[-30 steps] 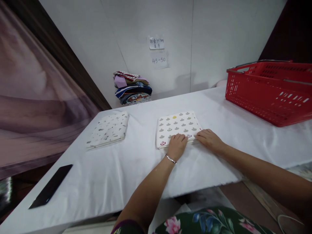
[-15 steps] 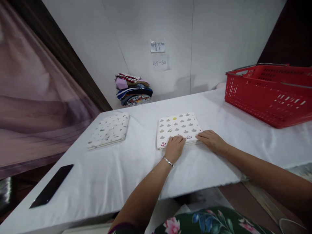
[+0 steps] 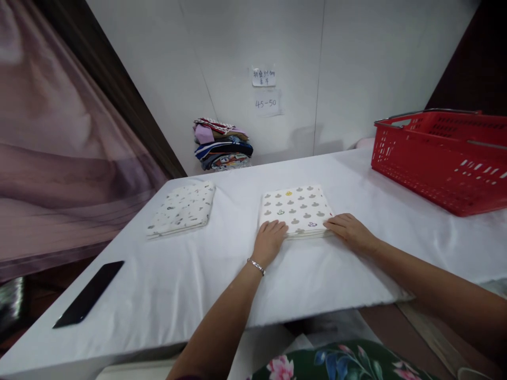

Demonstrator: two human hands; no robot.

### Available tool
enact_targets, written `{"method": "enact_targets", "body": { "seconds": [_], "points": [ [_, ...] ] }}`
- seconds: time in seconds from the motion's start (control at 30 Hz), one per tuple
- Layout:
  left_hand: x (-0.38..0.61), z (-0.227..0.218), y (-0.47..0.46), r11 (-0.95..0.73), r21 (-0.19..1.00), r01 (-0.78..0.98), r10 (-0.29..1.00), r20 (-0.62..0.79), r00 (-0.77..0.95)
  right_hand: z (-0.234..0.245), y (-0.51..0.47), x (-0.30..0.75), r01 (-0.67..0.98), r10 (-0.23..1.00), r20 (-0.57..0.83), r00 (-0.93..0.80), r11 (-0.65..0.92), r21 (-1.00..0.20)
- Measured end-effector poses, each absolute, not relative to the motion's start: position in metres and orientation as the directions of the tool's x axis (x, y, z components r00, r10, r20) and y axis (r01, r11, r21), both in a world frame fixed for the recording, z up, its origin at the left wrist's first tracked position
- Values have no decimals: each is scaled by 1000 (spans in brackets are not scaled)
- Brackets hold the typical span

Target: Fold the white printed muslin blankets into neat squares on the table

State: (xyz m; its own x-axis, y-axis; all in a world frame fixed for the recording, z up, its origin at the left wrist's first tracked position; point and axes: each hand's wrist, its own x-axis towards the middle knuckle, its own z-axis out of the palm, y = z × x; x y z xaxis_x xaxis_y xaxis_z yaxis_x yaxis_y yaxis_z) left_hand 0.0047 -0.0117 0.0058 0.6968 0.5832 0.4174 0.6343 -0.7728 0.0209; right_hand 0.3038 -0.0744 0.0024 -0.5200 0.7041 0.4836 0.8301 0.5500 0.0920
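**Pressing a folded cloth flat**

Head view: left hand [image 3: 270, 236] and right hand [image 3: 348, 230] laid open, palms down, on the near edge of the patterned folded cloth [image 3: 297, 207], mid-table [image 3: 222, 279] (nothing gripped). Looks like a smoothing step on a finished fold. Lifting would call for fingers slid under that near edge, both sides together.

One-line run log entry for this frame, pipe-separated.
left hand flat on near-left corner of patterned folded cloth | right hand on its near-right corner | second folded cloth to the left | red basket to the right
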Motion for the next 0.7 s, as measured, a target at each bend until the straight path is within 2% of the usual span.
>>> {"method": "enact_targets", "body": {
  "seconds": [0.27,0.5,0.7],
  "points": [
    [10,6,-15,-757,73,650,615,415,670,12,-79,290,859,744,464,-481,505,81],
    [37,15,-19,-797,19,603,551,431,715,20,-72,260,831,730,430,-531,548,97],
    [41,11,-11,-806,9,592,544,406,734,13,-61,258,829,719,443,-536,547,114]
  ]
}}
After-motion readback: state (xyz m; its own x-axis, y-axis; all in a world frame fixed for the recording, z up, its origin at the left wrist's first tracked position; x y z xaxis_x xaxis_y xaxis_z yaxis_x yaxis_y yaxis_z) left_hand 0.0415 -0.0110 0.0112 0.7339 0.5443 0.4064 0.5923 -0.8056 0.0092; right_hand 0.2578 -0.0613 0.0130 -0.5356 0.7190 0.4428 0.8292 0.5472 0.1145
